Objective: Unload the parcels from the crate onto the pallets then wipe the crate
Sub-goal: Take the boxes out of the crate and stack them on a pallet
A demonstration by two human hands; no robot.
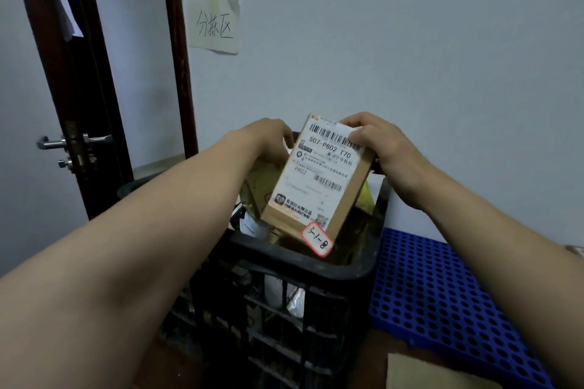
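Pale wall (410, 41) is standing behind a black crate (284, 249). Both the left hand (268, 139) and the right hand (385, 148) are curling fingers round a brown parcel (316, 180) — holding it just above the crate. More parcels (256, 186) are lying inside, so unloading onto the blue pallet (442, 294) at right is looking unfinished — wiping is waiting.

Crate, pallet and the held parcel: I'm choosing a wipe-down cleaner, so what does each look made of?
Crate: looks like moulded black plastic, matt and a bit dusty, with slatted lattice walls. Pallet: smooth blue plastic, judging by its uniform grid of moulded holes. Parcel: probably brown cardboard, with a white printed paper label stuck on its face.
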